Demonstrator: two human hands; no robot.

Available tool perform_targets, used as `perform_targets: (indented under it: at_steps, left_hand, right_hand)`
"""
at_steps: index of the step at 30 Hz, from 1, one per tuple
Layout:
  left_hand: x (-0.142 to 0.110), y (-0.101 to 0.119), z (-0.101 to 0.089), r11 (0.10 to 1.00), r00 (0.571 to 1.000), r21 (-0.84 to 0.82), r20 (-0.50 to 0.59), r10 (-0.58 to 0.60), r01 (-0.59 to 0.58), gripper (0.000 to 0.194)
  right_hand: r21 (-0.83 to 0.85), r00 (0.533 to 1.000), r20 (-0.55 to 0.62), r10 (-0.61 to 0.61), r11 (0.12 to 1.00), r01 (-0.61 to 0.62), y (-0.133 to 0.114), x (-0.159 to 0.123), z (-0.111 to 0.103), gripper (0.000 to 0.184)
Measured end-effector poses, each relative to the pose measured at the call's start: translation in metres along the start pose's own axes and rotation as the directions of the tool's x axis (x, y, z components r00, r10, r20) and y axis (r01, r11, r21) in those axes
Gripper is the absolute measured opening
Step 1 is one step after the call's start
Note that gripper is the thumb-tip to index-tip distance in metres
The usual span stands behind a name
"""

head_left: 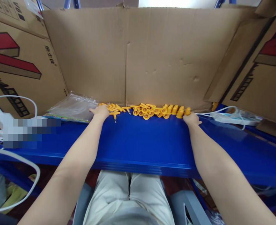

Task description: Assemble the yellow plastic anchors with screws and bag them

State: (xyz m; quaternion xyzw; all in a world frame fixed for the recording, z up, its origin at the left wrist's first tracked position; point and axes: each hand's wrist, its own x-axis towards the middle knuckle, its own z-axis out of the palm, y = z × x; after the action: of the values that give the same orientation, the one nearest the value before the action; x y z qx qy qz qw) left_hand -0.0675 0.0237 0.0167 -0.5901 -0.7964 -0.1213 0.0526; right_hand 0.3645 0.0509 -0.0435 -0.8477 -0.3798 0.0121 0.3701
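Observation:
My left hand (100, 113) reaches to the back of the blue shelf, at the left end of a pile of yellow-handled corkscrews (114, 113). One finger sticks out to the left beside the clear plastic bags (75, 106); the others are partly hidden, and the hand looks open. At the right end of the row, my right hand (191, 119) touches or is very close to a yellow hollow sleeve (188, 111). A finger points out to the right, and this hand looks open too. Between the hands lie several yellow sleeves (146, 116), many with round openings facing me.
A tall cardboard sheet (161, 56) stands behind the blue shelf (142, 143), with printed cartons (22, 68) at the left and right. White cables (224, 108) and a power strip (233, 119) lie on the right. A white device (2, 120) with a cable stands left.

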Motion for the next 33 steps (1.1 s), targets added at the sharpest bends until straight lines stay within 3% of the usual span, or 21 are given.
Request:
perform_targets:
  at_steps: [3, 8, 10, 15, 21, 26, 29, 33]
  left_hand:
    - [-0.011, 0.008, -0.014, 0.997, 0.996, 0.034, -0.055, -0.064, 0.066, 0.034]
    - [-0.025, 0.019, -0.026, 0.988, 0.987, 0.140, -0.130, 0.089, -0.071, 0.034]
    - [-0.028, 0.023, -0.022, 0.973, 0.985, 0.188, -0.078, 0.152, -0.135, 0.038]
    - [-0.030, 0.033, -0.009, 0.957, 0.967, 0.214, 0.203, 0.154, -0.197, 0.041]
    - [-0.028, 0.034, -0.010, 0.943, 0.928, 0.188, 0.310, 0.208, -0.274, 0.047]
    - [-0.021, 0.029, -0.007, 0.971, 0.970, 0.153, 0.188, 0.153, -0.183, 0.048]
    - [-0.017, 0.026, -0.004, 0.977, 0.982, 0.138, 0.116, 0.148, -0.164, 0.052]
    - [-0.013, 0.024, 0.001, 0.977, 0.984, 0.130, 0.089, 0.156, -0.167, 0.051]
  right_hand:
    - [-0.013, 1.000, -0.004, -0.001, 1.000, 0.001, 0.000, -0.001, -0.001, 0.035]
    - [-0.031, 1.000, -0.013, -0.008, 0.999, 0.007, -0.002, -0.005, -0.004, 0.036]
    - [-0.026, 1.000, 0.003, -0.009, 1.000, 0.010, -0.003, -0.007, -0.006, 0.038]
    - [0.007, 1.000, 0.021, -0.020, 1.000, 0.020, -0.004, -0.007, -0.008, 0.038]
    - [0.039, 0.999, -0.020, -0.033, 0.999, 0.033, -0.001, -0.004, -0.004, 0.031]
    - [0.084, 0.978, -0.204, -0.042, 0.995, 0.061, -0.009, -0.004, -0.005, 0.024]
    - [0.164, 0.937, -0.330, -0.114, 0.971, 0.176, -0.021, -0.002, -0.008, 0.024]
    - [0.225, 0.896, -0.374, -0.238, 0.914, 0.337, -0.050, -0.006, -0.015, 0.027]
